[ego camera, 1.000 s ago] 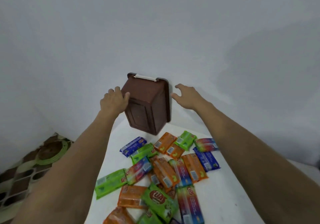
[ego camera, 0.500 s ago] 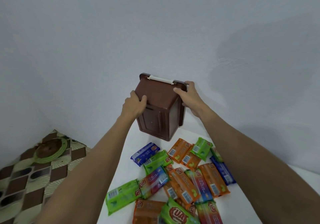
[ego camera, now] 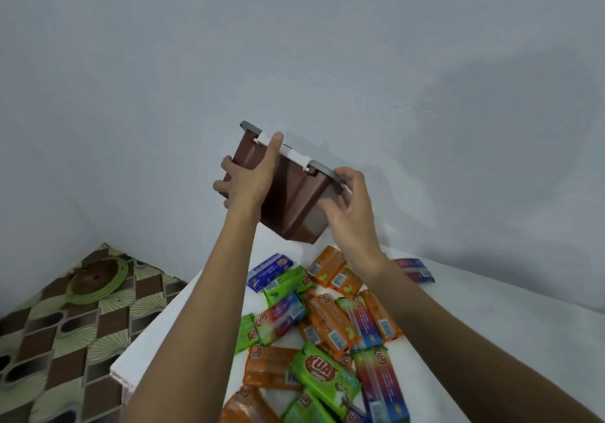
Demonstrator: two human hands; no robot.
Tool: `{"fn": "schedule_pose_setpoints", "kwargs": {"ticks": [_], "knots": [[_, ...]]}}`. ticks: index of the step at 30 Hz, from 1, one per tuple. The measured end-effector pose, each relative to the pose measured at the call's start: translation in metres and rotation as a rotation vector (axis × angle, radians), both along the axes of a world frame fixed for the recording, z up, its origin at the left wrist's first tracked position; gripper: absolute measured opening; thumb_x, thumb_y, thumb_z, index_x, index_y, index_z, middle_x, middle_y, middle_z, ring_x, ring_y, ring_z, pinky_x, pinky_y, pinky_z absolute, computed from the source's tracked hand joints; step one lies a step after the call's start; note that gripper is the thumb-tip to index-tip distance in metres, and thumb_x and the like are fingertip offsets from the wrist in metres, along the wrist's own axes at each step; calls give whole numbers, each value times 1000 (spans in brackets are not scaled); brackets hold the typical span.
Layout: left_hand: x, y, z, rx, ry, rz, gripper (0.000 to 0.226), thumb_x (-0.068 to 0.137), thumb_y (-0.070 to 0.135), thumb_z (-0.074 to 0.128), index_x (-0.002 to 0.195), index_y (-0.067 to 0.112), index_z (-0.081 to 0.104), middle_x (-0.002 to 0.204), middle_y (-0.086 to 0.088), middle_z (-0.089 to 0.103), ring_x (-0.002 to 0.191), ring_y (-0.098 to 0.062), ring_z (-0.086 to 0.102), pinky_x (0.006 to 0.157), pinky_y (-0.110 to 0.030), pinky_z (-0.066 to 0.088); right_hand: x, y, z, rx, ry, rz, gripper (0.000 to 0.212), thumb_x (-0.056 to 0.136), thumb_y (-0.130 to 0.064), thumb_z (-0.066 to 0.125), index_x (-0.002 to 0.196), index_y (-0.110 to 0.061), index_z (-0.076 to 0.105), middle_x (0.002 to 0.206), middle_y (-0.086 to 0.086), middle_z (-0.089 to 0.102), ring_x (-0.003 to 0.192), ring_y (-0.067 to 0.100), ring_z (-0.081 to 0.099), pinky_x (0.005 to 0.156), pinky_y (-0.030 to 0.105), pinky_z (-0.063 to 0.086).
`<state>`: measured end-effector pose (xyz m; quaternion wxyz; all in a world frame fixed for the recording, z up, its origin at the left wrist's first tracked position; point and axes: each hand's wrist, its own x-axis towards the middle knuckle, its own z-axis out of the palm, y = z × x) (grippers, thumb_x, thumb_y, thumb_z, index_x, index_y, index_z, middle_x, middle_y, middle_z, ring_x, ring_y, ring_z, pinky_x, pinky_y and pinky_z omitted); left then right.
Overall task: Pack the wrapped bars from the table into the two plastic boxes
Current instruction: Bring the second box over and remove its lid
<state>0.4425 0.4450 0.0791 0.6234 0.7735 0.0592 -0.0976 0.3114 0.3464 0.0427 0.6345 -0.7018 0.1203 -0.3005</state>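
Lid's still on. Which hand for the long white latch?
Left hand, probably: its thumb lies on the white latch, fingers gripping the brown box. Right hand grips the grey lid corner.

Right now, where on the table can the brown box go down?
The widest bare patch of the white table lies right of the pile of colourful wrapped bars, past the right forearm. A thin strip runs along the left edge. The middle and near end are crowded.

Likely a room in a home — a bare pale wall (ego camera: 163, 62) fills the upper frame, patterned brown-and-green floor covering (ego camera: 49, 341) lies lower left, a white table (ego camera: 540, 318) lower right.
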Motion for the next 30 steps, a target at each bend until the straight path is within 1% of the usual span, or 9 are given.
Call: {"fn": "schedule_pose_setpoints", "kwargs": {"ticks": [4,7,15,17,20,23,25,27,30], "knots": [[-40,-16,-8,-18,7,4,141,34,96,60,151,42,2,154,-5,4,140,-42,16,109,-58,34,-43,12,-2,-140,-45,-57,54,85,-3,57,130,-30,43,131,-4,50,126,6,47,88,1,39],[-65,-25,-12,-53,58,-31,141,30,92,65,149,47,2,155,-5,5,140,-43,18,105,-63,35,-79,8,-3,-256,-3,-84,55,87,-3,57,134,-28,43,135,-5,48,127,6,45,80,-7,34],[-163,-44,-26,-242,-72,-227,111,58,67,74,148,53,11,156,-5,17,130,-32,37,96,-44,45,-175,-88,-4,-641,216,-121,37,99,-43,42,123,-28,67,124,-6,64,120,9,51,102,29,38],[-195,-51,-31,-327,-114,-298,110,57,66,74,147,57,12,156,5,27,127,-22,44,97,-37,43,-197,-129,-11,-650,436,-93,44,99,-53,36,130,-33,61,132,0,59,126,20,49,104,33,36],[-246,-63,-40,-386,-143,-387,94,69,58,70,144,60,13,149,18,42,130,-21,51,109,-52,40,-241,-189,-25,-598,750,-213,63,81,-80,31,136,-53,43,149,10,40,138,37,34,115,50,27],[-295,-76,-54,-386,-126,-503,72,96,38,50,144,62,3,154,10,36,127,-25,53,101,-56,46,-296,-223,-31,-436,750,-174,65,84,-74,43,143,-49,35,158,1,30,144,30,29,118,46,24],[-320,-81,-63,-302,-149,-585,67,102,34,40,142,66,-4,159,13,23,131,-20,47,89,-46,55,-331,-233,-38,-420,705,-148,59,90,-61,51,145,-42,38,158,-2,31,143,24,33,118,42,26],[-337,-84,-69,-181,-179,-643,61,104,43,33,140,66,-10,162,14,9,137,-14,33,68,-19,55,-362,-237,-44,-474,705,-174,58,90,-58,53,144,-39,41,156,-1,35,141,23,36,116,43,29],[-354,-85,-76,-128,-89,-740,64,93,69,28,146,59,-5,163,6,14,141,-16,25,53,-6,48,-400,-240,-48,-541,746,-224,60,89,-60,54,144,-37,43,151,2,44,134,26,44,110,43,37]]}}
